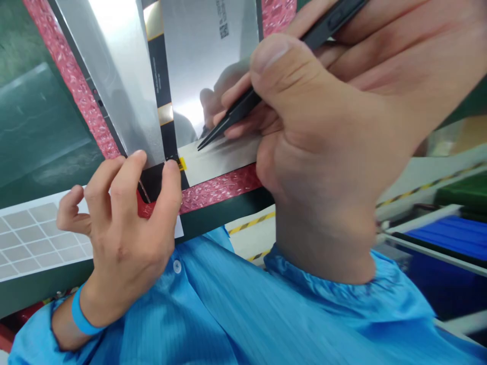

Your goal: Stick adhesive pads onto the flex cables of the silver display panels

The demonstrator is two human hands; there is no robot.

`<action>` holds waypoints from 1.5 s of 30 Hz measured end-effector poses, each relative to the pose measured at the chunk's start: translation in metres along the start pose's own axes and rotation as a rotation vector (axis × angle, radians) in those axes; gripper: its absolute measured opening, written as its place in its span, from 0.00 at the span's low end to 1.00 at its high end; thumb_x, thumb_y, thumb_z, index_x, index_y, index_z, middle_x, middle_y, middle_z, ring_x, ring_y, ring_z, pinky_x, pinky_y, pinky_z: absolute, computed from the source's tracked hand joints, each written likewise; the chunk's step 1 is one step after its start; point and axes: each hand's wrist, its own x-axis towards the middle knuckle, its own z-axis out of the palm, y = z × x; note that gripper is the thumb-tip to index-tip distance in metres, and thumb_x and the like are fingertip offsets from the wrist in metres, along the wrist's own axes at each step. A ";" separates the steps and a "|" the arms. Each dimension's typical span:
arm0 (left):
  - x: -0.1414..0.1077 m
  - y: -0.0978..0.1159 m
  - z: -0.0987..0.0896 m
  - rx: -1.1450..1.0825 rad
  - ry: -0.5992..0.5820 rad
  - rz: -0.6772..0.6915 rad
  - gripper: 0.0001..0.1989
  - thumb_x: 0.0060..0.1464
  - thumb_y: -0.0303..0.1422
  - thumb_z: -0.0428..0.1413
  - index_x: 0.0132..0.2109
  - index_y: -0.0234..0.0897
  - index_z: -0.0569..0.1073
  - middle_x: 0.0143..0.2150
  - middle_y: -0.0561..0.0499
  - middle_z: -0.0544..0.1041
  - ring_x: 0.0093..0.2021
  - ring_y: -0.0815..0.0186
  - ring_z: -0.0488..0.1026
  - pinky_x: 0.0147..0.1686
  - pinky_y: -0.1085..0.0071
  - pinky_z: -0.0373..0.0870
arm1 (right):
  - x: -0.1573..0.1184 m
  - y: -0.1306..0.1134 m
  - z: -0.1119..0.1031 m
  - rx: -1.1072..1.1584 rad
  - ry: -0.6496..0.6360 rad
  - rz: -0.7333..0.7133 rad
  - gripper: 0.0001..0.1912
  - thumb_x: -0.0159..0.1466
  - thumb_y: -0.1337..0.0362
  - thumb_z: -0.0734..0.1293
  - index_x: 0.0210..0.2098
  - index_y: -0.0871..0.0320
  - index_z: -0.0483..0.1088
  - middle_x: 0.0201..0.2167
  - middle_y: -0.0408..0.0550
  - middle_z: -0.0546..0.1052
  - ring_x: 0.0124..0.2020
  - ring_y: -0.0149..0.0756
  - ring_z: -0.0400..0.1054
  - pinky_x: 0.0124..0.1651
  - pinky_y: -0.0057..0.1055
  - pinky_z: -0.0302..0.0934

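Observation:
Black tweezers (243,105) are held in my right hand (323,116), their tips close together over a pale strip (213,161) along the near edge of a shiny metallic panel (198,61). Whether the tips touch the strip cannot be told. My left hand (125,218) has its fingers apart, with fingertips resting at the near end of a black flex strip (159,71) and a silvery plate (122,76). A small yellow tape piece (182,163) lies beside its index fingertip. Nothing shows between the left fingers.
Pink bubble wrap (220,190) borders the panel. A white sheet with grey squares (28,233) lies on the green mat (34,111) at the left. Blue bins (449,235) and striped floor tape (429,186) are at the right.

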 end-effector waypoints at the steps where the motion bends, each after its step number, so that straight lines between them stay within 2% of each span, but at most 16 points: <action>1: 0.001 0.001 0.000 -0.006 -0.021 0.000 0.22 0.68 0.29 0.60 0.66 0.51 0.75 0.67 0.41 0.74 0.68 0.39 0.70 0.61 0.31 0.57 | 0.000 0.001 0.000 -0.011 -0.008 -0.019 0.15 0.72 0.77 0.67 0.33 0.52 0.71 0.29 0.41 0.75 0.31 0.35 0.78 0.28 0.31 0.73; 6: 0.002 -0.001 -0.005 0.017 -0.098 0.012 0.28 0.67 0.30 0.61 0.69 0.59 0.72 0.72 0.43 0.70 0.72 0.36 0.64 0.65 0.25 0.50 | -0.002 0.004 0.001 0.007 0.006 -0.038 0.12 0.73 0.75 0.67 0.36 0.52 0.73 0.29 0.41 0.74 0.32 0.36 0.78 0.28 0.32 0.72; 10: -0.005 -0.006 -0.013 0.026 -0.160 -0.014 0.27 0.66 0.37 0.64 0.70 0.59 0.72 0.76 0.40 0.64 0.73 0.28 0.60 0.61 0.19 0.52 | -0.004 0.015 0.003 -0.017 0.075 -0.018 0.07 0.73 0.67 0.69 0.37 0.50 0.73 0.32 0.45 0.78 0.32 0.39 0.78 0.30 0.34 0.71; 12: -0.010 -0.010 -0.017 0.041 -0.163 -0.011 0.27 0.67 0.41 0.63 0.70 0.59 0.72 0.79 0.44 0.61 0.75 0.27 0.59 0.62 0.18 0.51 | -0.005 0.020 0.003 -0.006 0.104 -0.021 0.07 0.73 0.61 0.70 0.37 0.48 0.71 0.34 0.46 0.79 0.32 0.41 0.77 0.30 0.37 0.70; 15: -0.022 -0.027 -0.022 0.045 -0.105 -0.008 0.24 0.68 0.42 0.61 0.69 0.62 0.73 0.80 0.53 0.60 0.76 0.31 0.58 0.65 0.20 0.50 | -0.003 0.026 0.002 0.036 0.093 0.012 0.10 0.71 0.54 0.73 0.36 0.45 0.70 0.35 0.45 0.80 0.34 0.46 0.77 0.31 0.42 0.71; 17: -0.032 -0.050 -0.025 0.014 -0.047 -0.004 0.27 0.69 0.41 0.60 0.71 0.63 0.70 0.80 0.55 0.60 0.75 0.36 0.62 0.68 0.25 0.52 | -0.001 0.027 0.002 0.063 0.082 0.020 0.10 0.70 0.53 0.74 0.35 0.44 0.70 0.33 0.45 0.81 0.35 0.48 0.78 0.30 0.43 0.71; 20: -0.054 -0.089 -0.030 -0.037 -0.015 0.020 0.37 0.67 0.41 0.63 0.77 0.62 0.61 0.79 0.57 0.62 0.73 0.40 0.67 0.73 0.33 0.54 | 0.005 0.028 0.003 0.140 0.114 -0.021 0.10 0.66 0.58 0.77 0.33 0.46 0.72 0.27 0.46 0.81 0.29 0.47 0.78 0.24 0.40 0.68; 22: -0.072 -0.105 -0.033 -0.001 -0.046 -0.024 0.40 0.66 0.41 0.64 0.79 0.61 0.58 0.80 0.58 0.59 0.75 0.39 0.64 0.74 0.35 0.50 | 0.009 0.029 0.006 0.202 0.156 -0.051 0.09 0.64 0.65 0.77 0.32 0.48 0.74 0.24 0.45 0.80 0.25 0.44 0.77 0.21 0.37 0.68; 25: -0.095 -0.105 -0.035 0.089 -0.032 -0.179 0.37 0.68 0.42 0.62 0.78 0.53 0.61 0.81 0.47 0.56 0.78 0.36 0.59 0.72 0.33 0.49 | 0.010 0.025 0.014 0.270 0.215 -0.085 0.12 0.61 0.71 0.77 0.29 0.49 0.75 0.21 0.40 0.77 0.20 0.43 0.76 0.17 0.36 0.67; 27: -0.104 -0.098 -0.033 0.080 0.035 -0.237 0.34 0.69 0.42 0.60 0.77 0.47 0.63 0.79 0.38 0.61 0.77 0.37 0.61 0.70 0.34 0.51 | 0.003 0.016 0.023 0.292 0.228 -0.102 0.14 0.59 0.73 0.78 0.26 0.47 0.76 0.19 0.38 0.76 0.19 0.43 0.75 0.15 0.36 0.66; 29: -0.109 -0.095 -0.034 0.021 0.120 -0.260 0.31 0.71 0.40 0.58 0.76 0.47 0.64 0.76 0.36 0.67 0.75 0.41 0.64 0.70 0.38 0.55 | -0.011 0.002 0.038 0.299 0.211 -0.112 0.14 0.60 0.73 0.78 0.25 0.47 0.77 0.20 0.37 0.77 0.20 0.41 0.76 0.16 0.35 0.68; 31: -0.112 -0.097 -0.036 -0.031 0.162 -0.254 0.29 0.70 0.38 0.59 0.74 0.48 0.67 0.74 0.38 0.70 0.74 0.44 0.67 0.71 0.42 0.56 | -0.033 -0.014 0.056 0.291 0.128 -0.121 0.13 0.61 0.73 0.78 0.28 0.48 0.80 0.22 0.37 0.78 0.22 0.38 0.76 0.21 0.33 0.71; 33: -0.116 -0.103 -0.037 -0.037 0.156 -0.233 0.27 0.67 0.40 0.61 0.71 0.47 0.70 0.72 0.40 0.72 0.74 0.43 0.67 0.71 0.42 0.57 | -0.056 -0.025 0.075 0.273 -0.042 -0.094 0.09 0.63 0.71 0.79 0.32 0.49 0.80 0.25 0.39 0.80 0.24 0.36 0.77 0.25 0.32 0.73; 35: -0.120 -0.108 -0.036 -0.022 0.124 -0.220 0.27 0.66 0.43 0.63 0.69 0.48 0.72 0.72 0.40 0.72 0.74 0.42 0.67 0.70 0.42 0.57 | -0.075 -0.027 0.093 0.237 -0.263 -0.035 0.08 0.65 0.65 0.79 0.34 0.50 0.78 0.27 0.40 0.80 0.26 0.36 0.78 0.28 0.32 0.75; 37: -0.122 -0.111 -0.033 -0.017 0.117 -0.218 0.27 0.65 0.45 0.63 0.68 0.49 0.72 0.73 0.41 0.72 0.74 0.42 0.66 0.70 0.42 0.57 | -0.084 -0.023 0.105 0.201 -0.407 0.004 0.10 0.66 0.59 0.79 0.34 0.50 0.75 0.27 0.39 0.79 0.28 0.35 0.78 0.29 0.32 0.76; 45: -0.122 -0.110 -0.031 -0.047 0.068 -0.199 0.33 0.63 0.52 0.64 0.68 0.44 0.71 0.74 0.36 0.69 0.74 0.37 0.64 0.69 0.38 0.55 | -0.080 -0.009 0.113 0.065 -0.577 0.006 0.16 0.67 0.51 0.78 0.34 0.50 0.71 0.27 0.39 0.76 0.27 0.35 0.76 0.27 0.31 0.72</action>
